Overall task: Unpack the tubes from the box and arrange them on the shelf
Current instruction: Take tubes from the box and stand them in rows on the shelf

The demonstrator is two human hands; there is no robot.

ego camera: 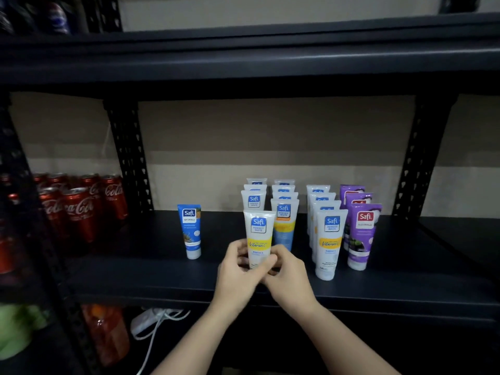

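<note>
A white Safi Vitamin C tube (259, 237) is held upright at the front of the dark shelf (167, 274), its lower end grasped by the left hand (238, 269) and right hand (286, 269), before rows of standing tubes (328, 239).

One head-worn wide-angle view is provided, directed forward and slightly downward at the shelf (162, 274) from close range; the frame edges are curved by distortion.

The white plastic tube with a yellow band (259, 236) at six o'clock reads "Safi Perfect White, Vitamin C". The blue tube (191, 230) at nine o'clock and the purple tube (361, 235) at three o'clock read "Safi Naturals". The red cans (78, 209) far at nine o'clock read "Coca-Cola".
</note>
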